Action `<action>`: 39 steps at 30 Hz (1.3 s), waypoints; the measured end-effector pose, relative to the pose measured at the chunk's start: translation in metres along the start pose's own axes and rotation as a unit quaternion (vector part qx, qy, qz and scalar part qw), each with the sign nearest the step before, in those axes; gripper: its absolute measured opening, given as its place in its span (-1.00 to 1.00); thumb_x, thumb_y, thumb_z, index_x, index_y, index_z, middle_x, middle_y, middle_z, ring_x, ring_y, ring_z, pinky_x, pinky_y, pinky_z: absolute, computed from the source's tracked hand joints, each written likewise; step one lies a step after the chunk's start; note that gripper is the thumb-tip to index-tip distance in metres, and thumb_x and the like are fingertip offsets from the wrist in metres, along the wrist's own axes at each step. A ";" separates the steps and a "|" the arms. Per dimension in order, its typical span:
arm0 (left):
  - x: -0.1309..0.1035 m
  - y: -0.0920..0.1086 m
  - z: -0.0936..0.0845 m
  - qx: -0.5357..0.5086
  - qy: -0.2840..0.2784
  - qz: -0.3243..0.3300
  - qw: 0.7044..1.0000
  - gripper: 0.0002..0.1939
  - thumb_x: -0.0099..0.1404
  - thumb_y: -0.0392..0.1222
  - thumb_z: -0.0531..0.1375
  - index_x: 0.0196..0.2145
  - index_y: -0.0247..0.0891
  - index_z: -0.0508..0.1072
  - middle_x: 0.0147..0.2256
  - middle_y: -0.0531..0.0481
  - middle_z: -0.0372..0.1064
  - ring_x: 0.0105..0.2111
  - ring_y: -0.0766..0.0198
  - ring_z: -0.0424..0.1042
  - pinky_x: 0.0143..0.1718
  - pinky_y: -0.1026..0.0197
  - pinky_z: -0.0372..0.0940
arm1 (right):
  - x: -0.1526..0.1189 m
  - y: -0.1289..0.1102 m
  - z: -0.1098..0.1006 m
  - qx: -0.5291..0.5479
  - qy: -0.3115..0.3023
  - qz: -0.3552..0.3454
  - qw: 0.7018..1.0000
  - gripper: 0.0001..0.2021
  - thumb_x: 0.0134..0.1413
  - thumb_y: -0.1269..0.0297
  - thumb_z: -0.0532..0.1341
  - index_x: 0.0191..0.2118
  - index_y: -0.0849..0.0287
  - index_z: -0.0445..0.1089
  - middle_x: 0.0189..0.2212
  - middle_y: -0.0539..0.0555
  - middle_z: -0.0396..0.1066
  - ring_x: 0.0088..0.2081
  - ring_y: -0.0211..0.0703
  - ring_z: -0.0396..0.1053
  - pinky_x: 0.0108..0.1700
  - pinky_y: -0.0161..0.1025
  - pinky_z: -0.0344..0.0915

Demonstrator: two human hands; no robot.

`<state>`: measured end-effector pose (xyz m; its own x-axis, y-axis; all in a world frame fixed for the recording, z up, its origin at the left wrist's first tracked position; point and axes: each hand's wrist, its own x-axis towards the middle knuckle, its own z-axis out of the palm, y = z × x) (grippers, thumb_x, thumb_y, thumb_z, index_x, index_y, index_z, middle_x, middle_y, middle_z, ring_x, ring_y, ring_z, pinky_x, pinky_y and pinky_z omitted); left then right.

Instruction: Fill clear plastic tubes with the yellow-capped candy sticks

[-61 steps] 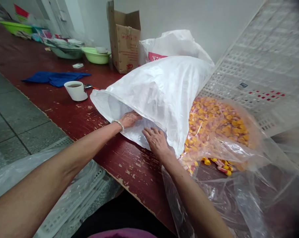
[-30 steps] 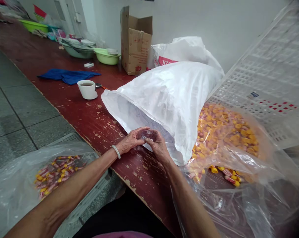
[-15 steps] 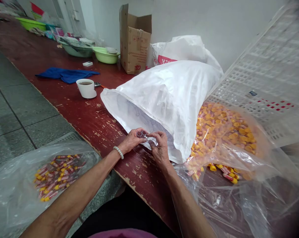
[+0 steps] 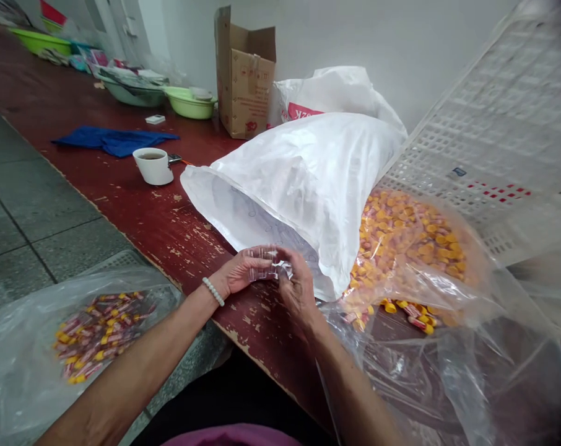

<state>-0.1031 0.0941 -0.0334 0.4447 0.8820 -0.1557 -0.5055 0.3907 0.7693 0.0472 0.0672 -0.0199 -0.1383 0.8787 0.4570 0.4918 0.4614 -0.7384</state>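
Note:
Clear plastic tubes (image 4: 260, 271) lie sideways in front of the white sack's (image 4: 327, 167) open mouth. My left hand (image 4: 238, 274), with a pale bead bracelet on its wrist, is closed round them. Facing it, my right hand (image 4: 300, 286) is curled, thumb towards fingers, at the tubes' right end. Between its fingertips is something clear and shiny, seemingly more of the same tubes; the fingers partly hide it. Inside the sack, faint round outlines show. Right of the sack, many yellow caps with pinkish pieces (image 4: 401, 232) lie under clear plastic film.
A white cup (image 4: 153, 167) of dark liquid and a blue cloth (image 4: 113, 141) rest on the worn red table (image 4: 155, 214). Behind stand green basins (image 4: 190, 104) and a cardboard box (image 4: 247, 87). A white crate (image 4: 475, 136) leans at right. A plastic bag (image 4: 20, 322) with yellow-capped tubes (image 4: 101, 334) lies low at left.
The tubes in my left hand have turned from end-on to sideways. My right fingers have curled closer round their end. The whole view has shifted slightly, so the surroundings appear further left.

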 end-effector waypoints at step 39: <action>-0.022 -0.042 0.050 0.279 0.119 0.151 0.941 -0.50 -0.12 -0.25 0.35 -0.16 -0.30 0.38 -0.37 0.03 0.44 -0.46 0.33 0.41 -0.45 0.28 0.33 | -0.062 0.058 -0.112 -0.383 -0.023 0.100 0.918 -0.66 0.13 0.17 0.07 0.03 0.02 0.32 0.14 0.06 0.21 0.17 0.07 0.00 0.11 0.07 -0.03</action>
<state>-0.0547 0.0452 -0.0316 0.1320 0.9905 0.0386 -0.0864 -0.0273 0.9959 0.1807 0.0260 -0.0357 -0.0075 0.9486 0.3165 0.9690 0.0850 -0.2319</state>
